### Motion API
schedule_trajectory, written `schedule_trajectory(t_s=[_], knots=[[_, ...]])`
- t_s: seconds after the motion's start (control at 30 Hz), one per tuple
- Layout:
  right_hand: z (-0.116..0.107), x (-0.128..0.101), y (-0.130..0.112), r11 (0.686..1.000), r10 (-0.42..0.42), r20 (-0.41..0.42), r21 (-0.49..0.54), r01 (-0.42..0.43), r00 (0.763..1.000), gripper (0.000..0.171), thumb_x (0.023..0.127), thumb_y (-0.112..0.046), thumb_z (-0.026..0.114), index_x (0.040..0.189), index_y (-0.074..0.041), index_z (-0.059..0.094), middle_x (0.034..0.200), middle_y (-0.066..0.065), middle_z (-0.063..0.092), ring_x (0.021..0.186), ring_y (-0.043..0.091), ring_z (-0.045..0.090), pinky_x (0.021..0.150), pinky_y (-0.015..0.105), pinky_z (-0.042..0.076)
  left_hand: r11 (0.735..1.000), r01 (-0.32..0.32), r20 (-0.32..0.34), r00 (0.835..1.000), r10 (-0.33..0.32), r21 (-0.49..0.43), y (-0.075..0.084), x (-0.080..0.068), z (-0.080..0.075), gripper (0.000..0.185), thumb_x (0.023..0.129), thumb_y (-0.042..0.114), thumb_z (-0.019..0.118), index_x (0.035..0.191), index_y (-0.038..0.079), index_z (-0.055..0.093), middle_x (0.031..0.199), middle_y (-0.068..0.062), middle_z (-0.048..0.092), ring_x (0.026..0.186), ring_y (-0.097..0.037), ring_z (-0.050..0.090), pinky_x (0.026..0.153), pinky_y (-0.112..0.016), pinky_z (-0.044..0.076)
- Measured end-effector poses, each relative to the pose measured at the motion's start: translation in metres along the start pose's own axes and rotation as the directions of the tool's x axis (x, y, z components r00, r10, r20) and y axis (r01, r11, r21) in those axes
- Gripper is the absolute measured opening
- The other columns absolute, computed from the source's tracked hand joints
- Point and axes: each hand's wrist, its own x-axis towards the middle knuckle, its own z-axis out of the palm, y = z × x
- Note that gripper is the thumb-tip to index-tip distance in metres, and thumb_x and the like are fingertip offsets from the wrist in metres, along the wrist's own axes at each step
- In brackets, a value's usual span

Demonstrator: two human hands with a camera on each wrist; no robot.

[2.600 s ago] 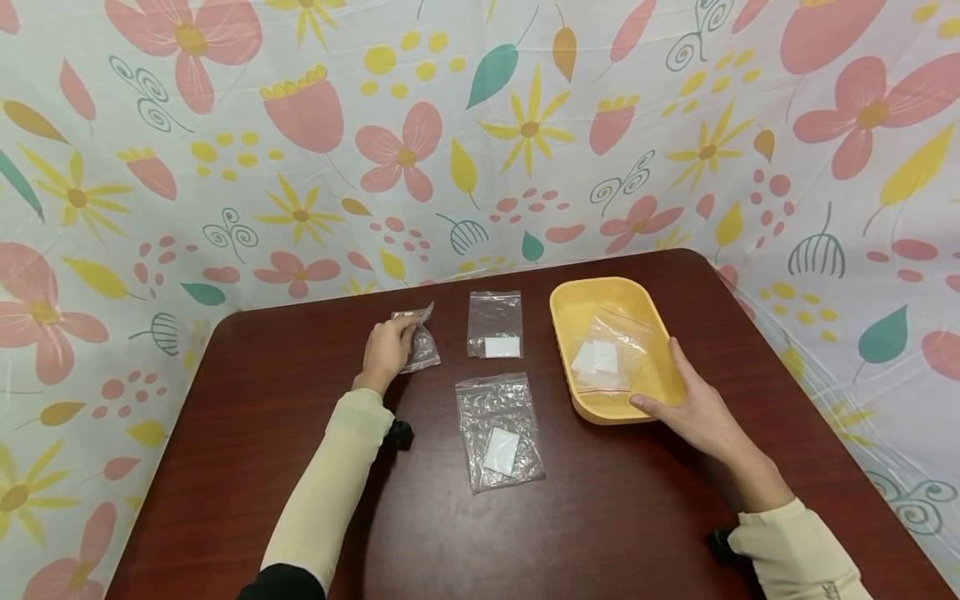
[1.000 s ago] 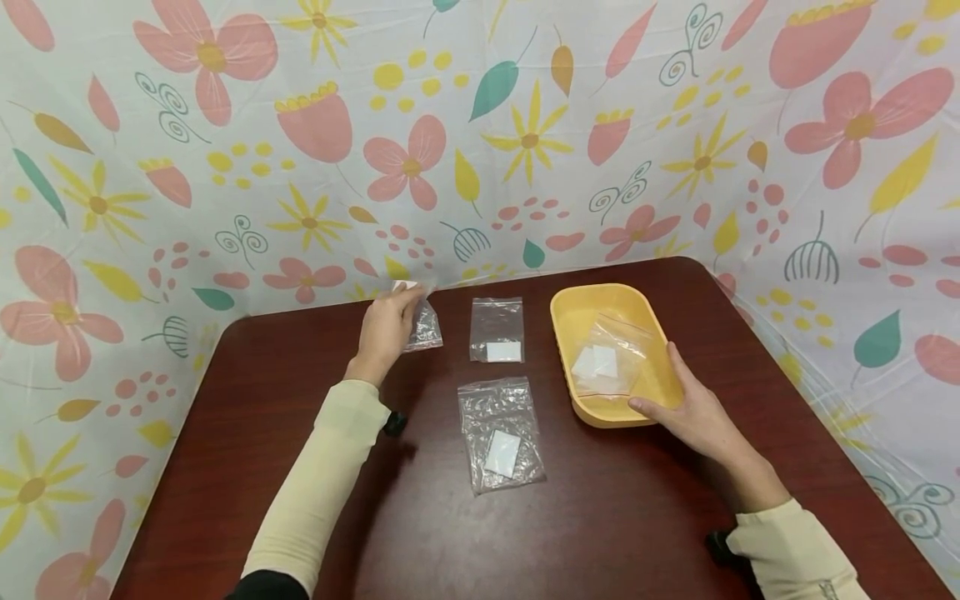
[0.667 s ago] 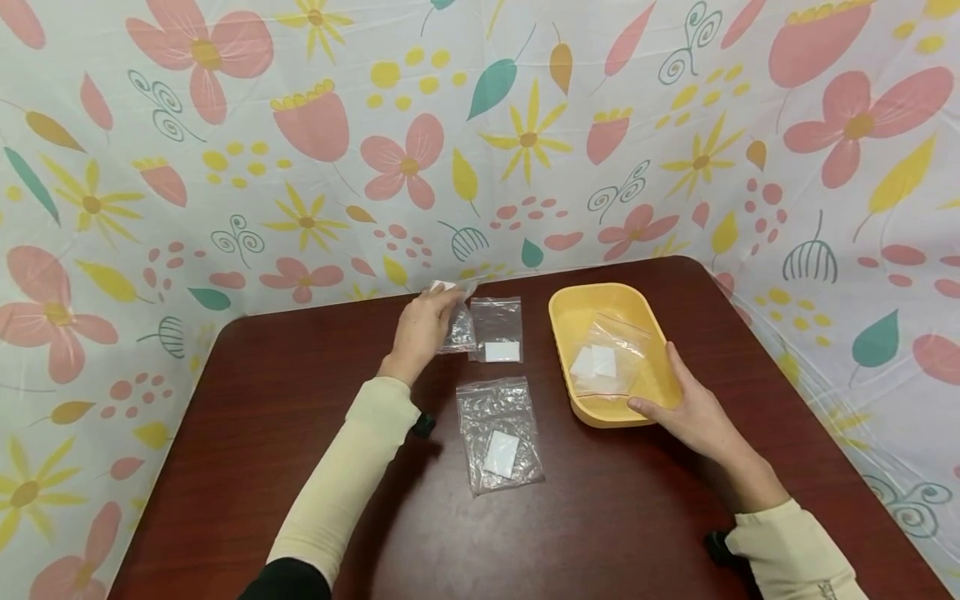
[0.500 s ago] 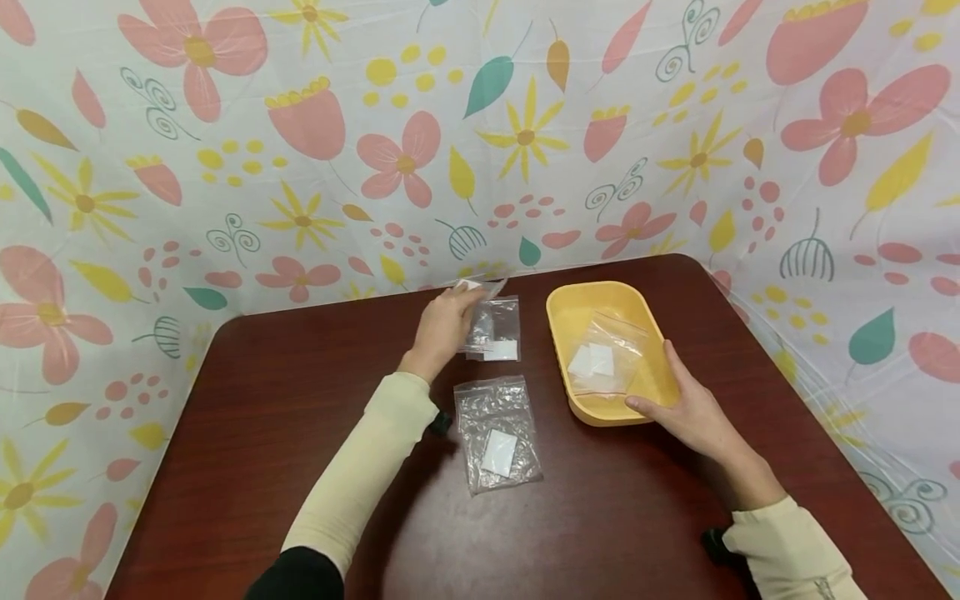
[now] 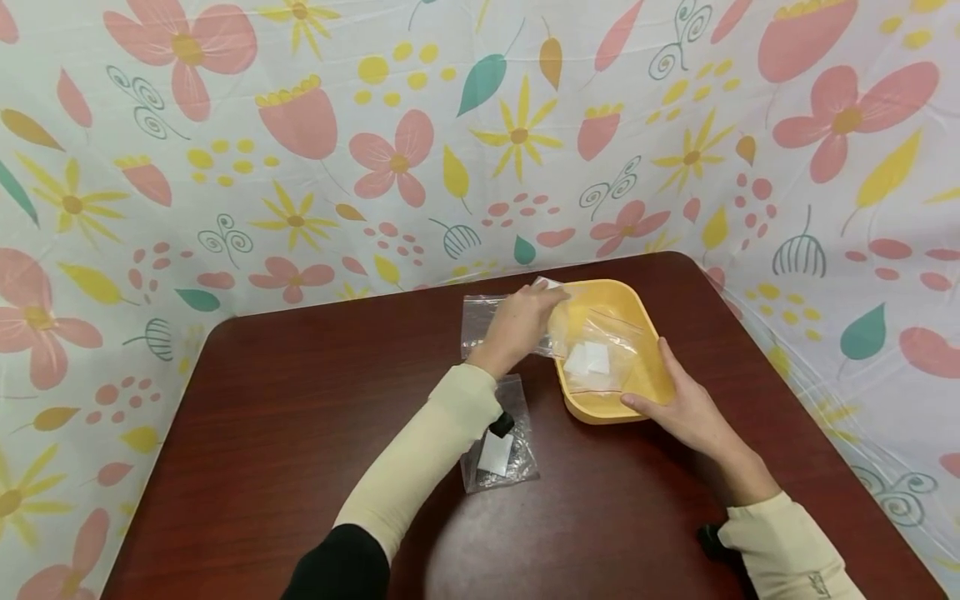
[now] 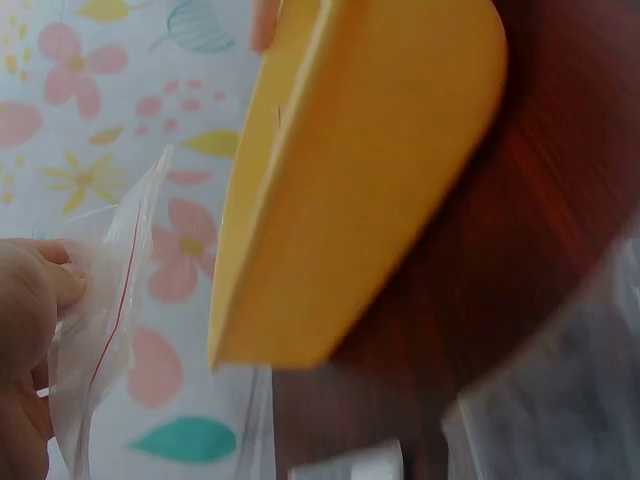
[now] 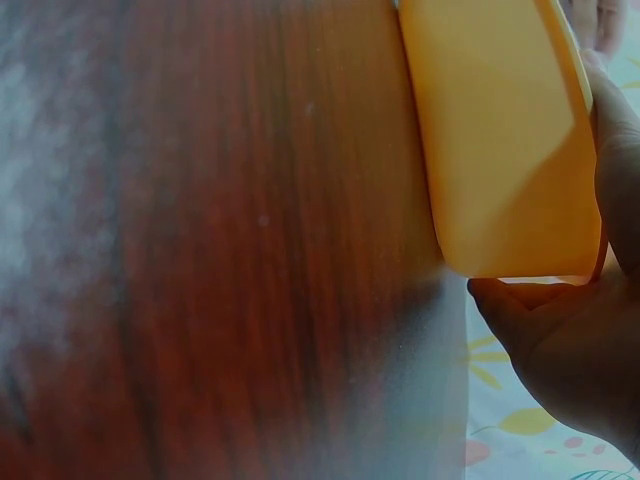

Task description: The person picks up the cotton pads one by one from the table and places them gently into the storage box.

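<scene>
My left hand (image 5: pixel 521 325) pinches a clear zip bag (image 6: pixel 105 340) with a red seal line, at the left rim of the yellow plastic basket (image 5: pixel 648 371). A white piece (image 5: pixel 549 283) shows just past the fingertips. Around the basket's near right corner, my right hand (image 5: pixel 693 417) has its thumb at the front rim and its fingers along the outer side. Inside the basket lie clear zip bags (image 5: pixel 618 337) with white pieces in them. The left wrist view shows the basket's outer wall (image 6: pixel 370 170) close beside the held bag.
Two more clear bags lie flat on the dark wooden table (image 5: pixel 315 433): a back bag (image 5: pixel 480 317), partly behind my left hand, and a front bag (image 5: pixel 521 454) holding a white piece (image 5: pixel 495 456). A flower-patterned curtain (image 5: pixel 420 75) stands behind and beside the table.
My left hand has lifted its bag from the table's back left and carried it right, past the back bag, to the basket. My right hand keeps its place at the basket.
</scene>
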Motion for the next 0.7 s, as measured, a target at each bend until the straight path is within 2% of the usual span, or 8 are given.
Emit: schedule_trajectory(t_s=[0.17,0.3,0.57,0.7], knots=[[-0.001,0.001,-0.002,1.000,0.003,0.002,-0.001,-0.003,1.000,0.116,0.088,-0.048,0.076,0.161,-0.015,-0.008,0.165,0.023,0.008,0.142,0.053,0.024,0.107,0.070,0.028,1.000,-0.012,0.025,1.000,0.012,0.013,0.017,0.011,0.006,0.029,0.103,0.010,0.057,0.128,0.019,0.070,0.132,-0.001,0.066,0.133,-0.022,0.053,0.110,-0.035,0.042],[-0.002,0.001,-0.003,1.000,0.003,0.005,0.003,-0.003,1.000,0.116,0.088,-0.047,0.076,0.161,-0.016,-0.008,0.165,0.023,0.009,0.142,0.054,0.024,0.107,0.070,0.028,0.999,-0.003,0.054,0.999,0.001,0.035,0.025,0.013,0.008,0.030,0.103,0.011,0.059,0.129,0.021,0.070,0.133,0.000,0.066,0.134,-0.020,0.052,0.103,-0.033,0.048],[-0.001,0.001,-0.002,1.000,0.004,0.009,-0.001,-0.004,1.000,0.116,0.089,-0.048,0.076,0.161,-0.015,-0.009,0.165,0.024,0.009,0.142,0.054,0.024,0.107,0.070,0.028,0.997,-0.001,0.081,0.997,-0.005,0.077,0.029,0.011,0.017,0.033,0.101,0.010,0.063,0.130,0.024,0.070,0.131,0.004,0.067,0.130,-0.018,0.055,0.089,-0.032,0.056],[0.000,0.000,-0.003,1.000,0.003,0.009,-0.003,-0.003,1.000,0.116,0.089,-0.047,0.076,0.161,-0.014,-0.008,0.165,0.024,0.009,0.142,0.055,0.024,0.106,0.071,0.028,0.997,0.006,0.109,0.994,-0.014,0.077,0.031,0.011,0.024,0.030,0.103,0.013,0.059,0.129,0.023,0.070,0.131,0.004,0.066,0.130,-0.017,0.056,0.090,-0.032,0.056]])
